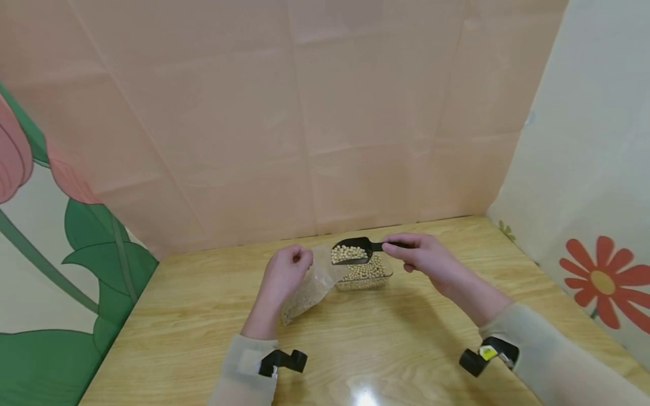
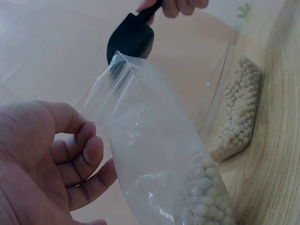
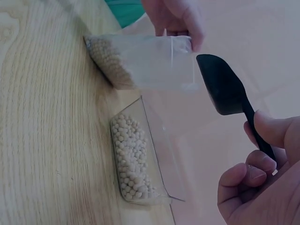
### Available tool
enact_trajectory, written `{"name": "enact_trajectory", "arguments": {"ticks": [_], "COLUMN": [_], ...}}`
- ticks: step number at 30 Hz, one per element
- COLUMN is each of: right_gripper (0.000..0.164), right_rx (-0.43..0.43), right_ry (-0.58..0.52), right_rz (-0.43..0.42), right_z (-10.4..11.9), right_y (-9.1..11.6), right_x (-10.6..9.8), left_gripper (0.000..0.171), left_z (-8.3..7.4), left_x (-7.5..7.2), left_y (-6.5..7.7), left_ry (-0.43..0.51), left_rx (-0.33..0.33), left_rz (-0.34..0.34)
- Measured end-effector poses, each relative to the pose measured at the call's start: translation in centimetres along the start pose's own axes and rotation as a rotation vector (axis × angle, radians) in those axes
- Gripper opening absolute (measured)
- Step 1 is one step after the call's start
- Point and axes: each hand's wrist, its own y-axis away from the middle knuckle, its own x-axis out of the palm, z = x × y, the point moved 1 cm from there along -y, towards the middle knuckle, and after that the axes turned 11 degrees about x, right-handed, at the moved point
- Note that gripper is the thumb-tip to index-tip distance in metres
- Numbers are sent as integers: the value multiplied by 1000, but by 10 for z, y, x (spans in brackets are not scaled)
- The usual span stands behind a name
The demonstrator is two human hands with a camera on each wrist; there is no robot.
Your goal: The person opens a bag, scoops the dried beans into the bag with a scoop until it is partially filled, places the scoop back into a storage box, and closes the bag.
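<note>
Grasping a black scoop [image 1: 368, 246] by its handle in the right grip [image 1: 425, 257], right of centre in the head view. Carrying pale, round beans [image 1: 349, 253] in the bowl of the scoop, above a clear tub [image 1: 364, 285] loaded with more, near the centre. Pinching a clear bag [image 1: 311, 288] near its top with the left grip [image 1: 288, 270], just left of the tub. Holding the bag tilted, base at the wooden tabletop [image 1: 203, 316], beans gathered low inside. Holding the scoop's tip just beside the bag's mouth; cannot tell whether touching. Facing a pink sheet [image 1: 365, 113] across the upper frame.
</note>
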Motion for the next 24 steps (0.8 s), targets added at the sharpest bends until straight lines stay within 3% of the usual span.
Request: {"name": "enact_trajectory", "arguments": {"ticks": [10,16,24], "right_gripper": [47,42,35], "right_rx": [-43,-148,-246], "right_ry": [134,296,391], "right_rz": [-34,-94,-134], "right_z": [12,22,31], "right_y": [0,2,5], "right_x": [10,17,24], "left_gripper": [24,23,24], "left_z": [-1,0,0], "left_x": [0,0,-1], "left_y": [0,0,0], "left_ry": [-3,-8,-16], "left_rx": [-12,-12,-13], "left_rz": [5,2,2]}}
